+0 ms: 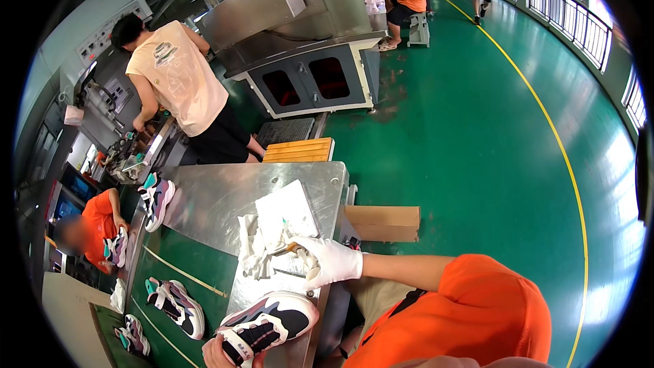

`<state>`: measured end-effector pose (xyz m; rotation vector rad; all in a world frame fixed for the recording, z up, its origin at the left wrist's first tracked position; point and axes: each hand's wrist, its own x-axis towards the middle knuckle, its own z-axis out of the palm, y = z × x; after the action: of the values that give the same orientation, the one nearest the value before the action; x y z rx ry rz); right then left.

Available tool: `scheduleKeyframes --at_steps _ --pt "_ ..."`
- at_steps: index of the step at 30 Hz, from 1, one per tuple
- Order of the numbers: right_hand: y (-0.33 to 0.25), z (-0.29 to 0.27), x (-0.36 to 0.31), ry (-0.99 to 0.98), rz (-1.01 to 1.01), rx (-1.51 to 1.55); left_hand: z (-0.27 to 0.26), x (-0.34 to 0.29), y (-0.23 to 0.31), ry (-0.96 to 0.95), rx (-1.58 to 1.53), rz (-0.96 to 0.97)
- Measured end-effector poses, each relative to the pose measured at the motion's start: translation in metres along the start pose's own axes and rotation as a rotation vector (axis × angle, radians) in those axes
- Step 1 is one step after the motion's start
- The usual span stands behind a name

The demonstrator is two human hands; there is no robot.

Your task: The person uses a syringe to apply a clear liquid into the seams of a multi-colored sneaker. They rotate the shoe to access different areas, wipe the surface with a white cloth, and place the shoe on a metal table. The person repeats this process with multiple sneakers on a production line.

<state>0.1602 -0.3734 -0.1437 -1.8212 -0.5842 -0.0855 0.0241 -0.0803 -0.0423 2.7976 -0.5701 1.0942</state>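
Observation:
My left hand [219, 353], at the lower edge, grips a sneaker [269, 324] by its heel end. The sneaker is black, white and mauve with a thick pale sole, its toe pointing right over the metal table's near edge. In a white glove, my right hand [330, 264] reaches over the table to a heap of crumpled white cloths [253, 249]. Its fingers are closed near a small orange-brown piece [293, 247], whose kind I cannot make out. Under the heap's far side lies a white sheet or pad [289, 204].
A green conveyor belt [211, 266] carries sneakers [176, 307]; another sneaker [157, 201] rests on the metal table [204, 187]. Across the belt a person in orange [102, 221] handles a shoe. Another person [178, 75] stands ahead. A cardboard box [383, 223] sits right of the table.

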Motion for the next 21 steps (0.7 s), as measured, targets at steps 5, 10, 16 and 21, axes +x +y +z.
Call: scheduleKeyframes --at_steps 5,10,16,21 --pt "0.008 0.005 0.000 0.050 -0.072 -0.022 0.001 -0.004 -0.004 -0.017 -0.017 -0.015" --pt "0.012 0.008 0.000 0.105 -0.132 -0.014 -0.004 -0.002 0.002 -0.083 -0.037 -0.049" --pt "0.014 0.010 0.000 0.114 -0.159 -0.018 -0.007 -0.003 0.003 -0.077 -0.067 -0.047" --pt "0.007 0.001 -0.001 0.079 -0.100 -0.018 0.002 -0.023 0.006 -0.068 -0.007 -0.150"
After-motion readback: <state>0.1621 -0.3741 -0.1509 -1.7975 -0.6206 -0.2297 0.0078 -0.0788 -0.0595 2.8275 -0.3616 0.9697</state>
